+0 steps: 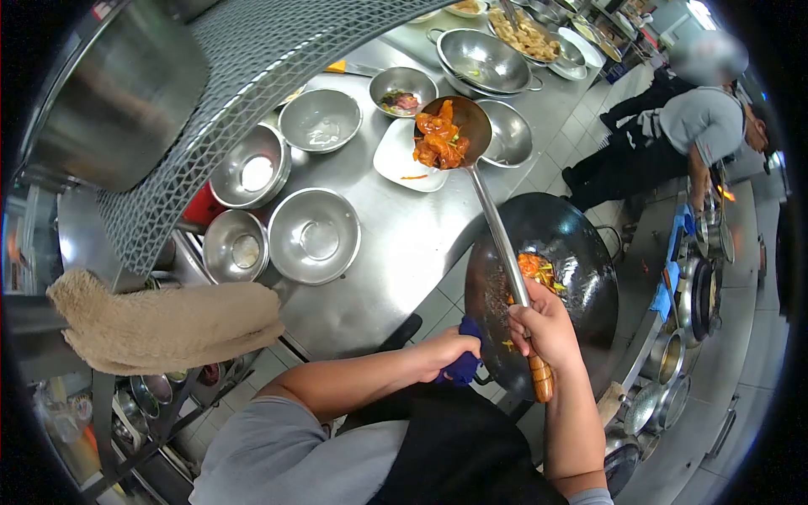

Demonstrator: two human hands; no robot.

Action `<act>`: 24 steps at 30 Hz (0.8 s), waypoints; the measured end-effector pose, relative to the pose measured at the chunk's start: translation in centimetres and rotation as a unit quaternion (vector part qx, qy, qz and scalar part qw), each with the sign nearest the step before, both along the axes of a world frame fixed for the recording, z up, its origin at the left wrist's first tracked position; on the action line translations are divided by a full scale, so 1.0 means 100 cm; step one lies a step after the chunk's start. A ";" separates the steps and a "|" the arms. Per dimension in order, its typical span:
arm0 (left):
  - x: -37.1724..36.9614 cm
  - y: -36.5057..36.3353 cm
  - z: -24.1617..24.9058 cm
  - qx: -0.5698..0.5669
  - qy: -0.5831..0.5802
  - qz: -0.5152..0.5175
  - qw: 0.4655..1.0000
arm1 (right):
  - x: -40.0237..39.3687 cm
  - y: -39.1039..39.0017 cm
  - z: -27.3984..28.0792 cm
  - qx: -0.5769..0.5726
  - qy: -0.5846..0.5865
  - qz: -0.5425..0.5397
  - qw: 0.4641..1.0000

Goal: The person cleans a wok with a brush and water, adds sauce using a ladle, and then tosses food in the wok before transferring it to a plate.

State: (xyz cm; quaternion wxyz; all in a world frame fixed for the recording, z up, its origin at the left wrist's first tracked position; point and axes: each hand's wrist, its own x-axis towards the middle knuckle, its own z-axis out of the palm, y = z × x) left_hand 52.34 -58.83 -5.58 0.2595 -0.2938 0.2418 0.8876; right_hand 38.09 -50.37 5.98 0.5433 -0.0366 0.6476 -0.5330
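Left hand and right hand both in closed grip

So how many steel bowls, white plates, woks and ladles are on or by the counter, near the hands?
Steel bowls: 7, from the small one by the cloth to the large handled one at the far end.
White plates: 1, under the ladle.
Woks: 1, gripped by the left hand through a blue cloth.
Ladles: 1, full of orange food, in the right hand.
Total: 10
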 end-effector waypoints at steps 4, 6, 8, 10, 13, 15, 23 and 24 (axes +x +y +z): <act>0.006 -0.014 0.008 -0.008 -0.011 0.009 1.000 | 0.012 0.025 0.023 0.007 0.010 -0.043 0.999; 0.007 -0.020 0.011 -0.014 -0.012 0.000 1.000 | 0.021 0.044 0.035 0.014 0.018 -0.071 0.997; 0.006 -0.027 0.019 -0.033 -0.015 -0.003 0.999 | 0.031 0.066 0.045 0.015 0.005 -0.108 0.994; 0.005 -0.032 0.021 -0.043 -0.016 -0.022 0.999 | 0.042 0.085 0.055 0.016 0.005 -0.133 0.991; 0.001 -0.031 0.023 -0.055 -0.013 -0.038 0.998 | 0.058 0.112 0.064 0.027 0.006 -0.173 0.985; -0.002 -0.030 0.027 -0.060 -0.025 -0.022 0.998 | 0.067 0.125 0.072 0.017 -0.003 -0.182 0.983; -0.014 -0.016 0.034 -0.066 -0.011 -0.079 0.995 | 0.105 0.170 0.084 0.053 0.032 -0.233 0.971; -0.015 -0.014 0.034 -0.061 -0.003 -0.087 0.994 | 0.109 0.175 0.084 0.049 0.032 -0.241 0.969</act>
